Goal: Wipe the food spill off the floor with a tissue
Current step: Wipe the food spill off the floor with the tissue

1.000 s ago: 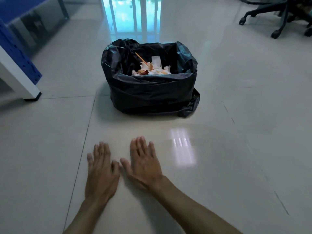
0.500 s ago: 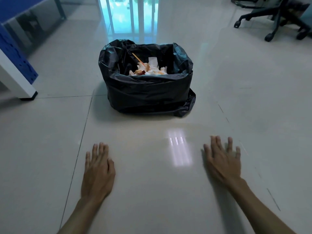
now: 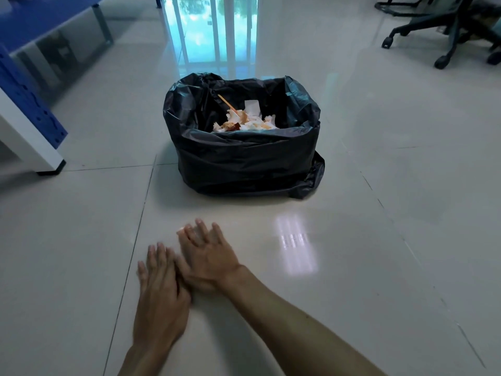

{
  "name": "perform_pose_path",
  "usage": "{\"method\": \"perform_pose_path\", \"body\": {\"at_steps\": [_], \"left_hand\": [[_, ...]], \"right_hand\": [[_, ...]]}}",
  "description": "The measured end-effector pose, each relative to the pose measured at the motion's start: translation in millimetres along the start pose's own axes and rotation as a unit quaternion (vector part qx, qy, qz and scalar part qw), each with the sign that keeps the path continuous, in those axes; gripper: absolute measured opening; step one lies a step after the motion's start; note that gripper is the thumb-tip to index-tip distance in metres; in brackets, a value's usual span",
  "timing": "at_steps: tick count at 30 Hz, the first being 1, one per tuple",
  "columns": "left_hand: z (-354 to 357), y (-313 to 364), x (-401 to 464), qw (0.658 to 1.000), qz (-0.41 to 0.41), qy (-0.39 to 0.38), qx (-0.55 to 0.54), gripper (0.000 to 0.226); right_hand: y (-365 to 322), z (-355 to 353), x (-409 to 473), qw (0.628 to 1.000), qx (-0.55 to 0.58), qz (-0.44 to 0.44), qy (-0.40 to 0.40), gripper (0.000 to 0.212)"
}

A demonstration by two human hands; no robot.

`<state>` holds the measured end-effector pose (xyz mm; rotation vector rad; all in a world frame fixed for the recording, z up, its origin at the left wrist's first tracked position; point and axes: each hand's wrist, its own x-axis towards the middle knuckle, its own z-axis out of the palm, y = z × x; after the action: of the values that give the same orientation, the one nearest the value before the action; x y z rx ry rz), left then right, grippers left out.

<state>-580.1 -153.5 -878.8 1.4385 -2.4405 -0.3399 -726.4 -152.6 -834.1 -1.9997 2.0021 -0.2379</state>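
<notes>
My left hand (image 3: pixel 160 297) lies flat, palm down, on the pale tiled floor (image 3: pixel 352 267) with its fingers spread and nothing in it. My right hand (image 3: pixel 207 255) is flat beside it, slightly ahead, its edge touching the left hand, also holding nothing. Beyond them stands a bin lined with a black bag (image 3: pixel 244 158). Inside it lie crumpled white tissues stained orange-red (image 3: pixel 249 122) and a thin stick. I see no spill and no tissue on the floor around my hands.
A blue and white table leg (image 3: pixel 32 137) stands at the left. Office chair bases on castors (image 3: pixel 444 31) are at the far right. A glass door (image 3: pixel 214 25) reflects light behind the bin.
My right hand slid out to the right across the floor, then swept back left and now touches the left hand. The left hand stayed nearly in place.
</notes>
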Motion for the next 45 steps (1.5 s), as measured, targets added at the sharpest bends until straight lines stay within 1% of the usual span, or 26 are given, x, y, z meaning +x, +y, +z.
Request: {"method": "perform_pose_path", "body": {"at_steps": [2,3,6,8,10,12,14,16,17,19,21,23,24,26,28,30,32,33,35,36,37,39,41,43,45], "left_hand": [[-1,0,1,1.000,-0.013,0.000,0.003,0.064],[-2,1,2,1.000,-0.018,0.001,0.004,0.064],[-5,6,2,1.000,-0.023,-0.002,-0.002,0.065],[-5,8,1,1.000,-0.028,-0.002,-0.008,0.064],[-5,8,1,1.000,-0.029,0.002,-0.009,0.064],[-4,8,2,1.000,-0.027,0.005,-0.005,0.063],[-3,8,1,1.000,-0.024,0.005,-0.002,0.062],[-3,10,0,0.999,-0.031,0.005,-0.014,0.059],[-4,12,-3,0.999,-0.035,0.006,-0.025,0.056],[-7,15,-9,0.998,-0.042,0.007,-0.048,0.052],[-8,13,-16,0.998,-0.036,0.002,-0.050,0.052],[-8,7,-25,1.000,-0.010,-0.007,-0.025,0.057],[-8,4,-27,1.000,0.001,-0.011,-0.018,0.058],[-9,2,-30,1.000,-0.002,-0.015,-0.022,0.059],[-10,5,-30,1.000,-0.012,-0.011,-0.026,0.060],[-12,9,-32,1.000,-0.014,-0.008,-0.026,0.061],[-11,6,-32,0.999,-0.016,-0.015,-0.024,0.062],[-11,5,-33,1.000,-0.015,-0.019,-0.020,0.062],[-12,4,-37,1.000,-0.010,-0.025,-0.012,0.063],[-12,4,-39,1.000,-0.010,-0.025,-0.009,0.063],[-12,5,-40,1.000,-0.008,-0.023,-0.006,0.064],[-11,7,-42,1.000,-0.009,-0.021,-0.003,0.064],[-9,7,-46,1.000,-0.013,-0.023,-0.003,0.063],[-7,7,-53,1.000,-0.010,-0.021,0.002,0.063],[-7,8,-60,1.000,0.000,-0.016,0.006,0.063]], "right_hand": [[19,-1,-4,0.999,-0.028,-0.008,0.017,0.061],[33,-3,-11,0.998,-0.046,0.005,0.029,0.062],[99,-14,-50,0.988,-0.069,0.126,0.061,0.069],[153,-27,-97,0.970,-0.086,0.222,0.055,0.074],[192,-43,-145,0.944,-0.096,0.308,0.067,0.082],[204,-50,-173,0.925,-0.090,0.363,0.066,0.087],[195,-43,-173,0.916,-0.063,0.391,0.070,0.090],[169,-33,-151,0.923,-0.037,0.375,0.079,0.088],[150,-26,-135,0.936,-0.029,0.344,0.077,0.087],[101,-8,-102,0.966,-0.033,0.249,0.061,0.084],[45,9,-77,0.990,-0.027,0.132,0.052,0.081],[-1,19,-69,0.999,-0.029,0.030,0.007,0.080],[-13,21,-72,0.999,-0.037,0.001,-0.010,0.078],[-11,20,-83,0.998,-0.052,-0.026,-0.013,0.070],[13,19,-98,0.997,-0.078,-0.019,0.012,0.063],[51,12,-114,0.995,-0.084,0.031,0.042,0.058],[98,-6,-129,0.986,-0.093,0.126,0.049,0.059],[122,-17,-143,0.976,-0.102,0.183,0.060,0.060],[164,-35,-179,0.953,-0.093,0.284,0.045,0.066],[175,-41,-196,0.943,-0.077,0.322,0.038,0.068],[179,-42,-209,0.934,-0.070,0.346,0.050,0.070],[172,-37,-221,0.927,-0.061,0.364,0.065,0.073],[154,-26,-215,0.923,-0.030,0.377,0.072,0.074],[130,-17,-199,0.930,-0.009,0.358,0.079,0.074],[101,-9,-177,0.948,-0.013,0.309,0.068,0.073]]}}
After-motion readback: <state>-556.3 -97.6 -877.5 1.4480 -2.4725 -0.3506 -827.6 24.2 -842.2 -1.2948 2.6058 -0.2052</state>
